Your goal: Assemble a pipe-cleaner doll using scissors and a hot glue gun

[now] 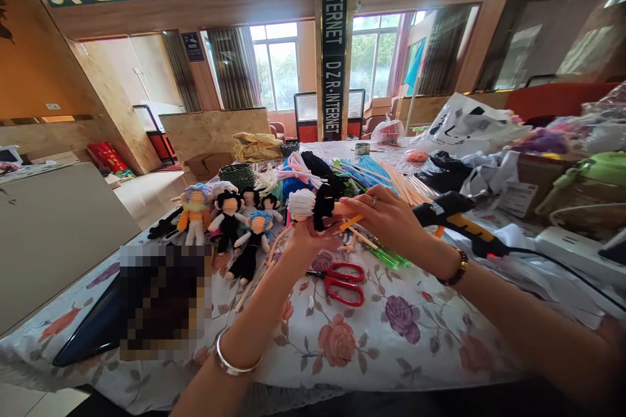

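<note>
A small doll with white hair and a black body lies sideways above the floral cloth. My left hand is closed round it from below. My right hand pinches at the doll's far end, where a short orange piece sticks out between the hands; which fingers hold it is hard to tell. Red-handled scissors lie on the cloth below the hands. Right of my right hand is a black and yellow glue gun with a red light on it.
Several finished dolls sit at the left, behind a dark tray-like object, partly pixelated. Bundles of coloured pipe cleaners lie behind the hands. A white power strip, a cardboard box and plastic bags stand at the right.
</note>
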`<state>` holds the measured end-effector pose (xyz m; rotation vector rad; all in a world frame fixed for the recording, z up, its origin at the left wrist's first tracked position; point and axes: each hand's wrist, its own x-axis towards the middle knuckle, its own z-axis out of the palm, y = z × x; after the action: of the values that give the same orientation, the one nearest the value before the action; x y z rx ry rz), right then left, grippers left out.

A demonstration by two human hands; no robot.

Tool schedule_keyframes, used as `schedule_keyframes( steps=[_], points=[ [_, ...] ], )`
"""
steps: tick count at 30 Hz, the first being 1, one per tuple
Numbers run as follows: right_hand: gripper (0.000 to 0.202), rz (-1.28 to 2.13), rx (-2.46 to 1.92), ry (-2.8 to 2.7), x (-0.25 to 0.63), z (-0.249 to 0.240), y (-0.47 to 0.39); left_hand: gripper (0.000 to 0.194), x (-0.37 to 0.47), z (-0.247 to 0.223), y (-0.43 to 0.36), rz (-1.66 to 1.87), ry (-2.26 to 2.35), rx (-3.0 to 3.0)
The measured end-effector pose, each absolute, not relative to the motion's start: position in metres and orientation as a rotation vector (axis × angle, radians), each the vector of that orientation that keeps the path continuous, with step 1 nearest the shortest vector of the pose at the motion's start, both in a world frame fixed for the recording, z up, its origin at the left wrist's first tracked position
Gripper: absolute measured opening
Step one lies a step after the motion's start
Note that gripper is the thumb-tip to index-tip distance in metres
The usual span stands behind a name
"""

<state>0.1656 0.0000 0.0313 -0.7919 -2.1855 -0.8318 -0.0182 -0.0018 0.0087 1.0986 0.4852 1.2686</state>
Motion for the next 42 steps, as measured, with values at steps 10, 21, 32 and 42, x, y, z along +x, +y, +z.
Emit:
schedule_keyframes(
  steps=[10, 21, 32, 42],
  points=[
    [0.023, -0.923, -0.799, -2.111, 0.185, 0.042, 0.008, 0.05, -0.028, 0.004, 0.002, 0.814, 0.543, 1.029],
    [0.024, -0.858, -0.594, -2.155, 0.197, 0.05, 0.005, 0.076, -0.04, 0.008, 0.003, 0.756, 0.265, 1.154],
    [0.029, -0.923, -0.525, -2.338, 0.184, 0.048, 0.0, 0.046, -0.025, -0.005, 0.002, 0.777, 0.626, 1.037],
    [0.032, -0.865, -0.777, -2.148, 0.182, 0.053, -0.008, 0.031, -0.021, 0.002, 0.007, 1.285, 0.7, 1.006]
  ],
)
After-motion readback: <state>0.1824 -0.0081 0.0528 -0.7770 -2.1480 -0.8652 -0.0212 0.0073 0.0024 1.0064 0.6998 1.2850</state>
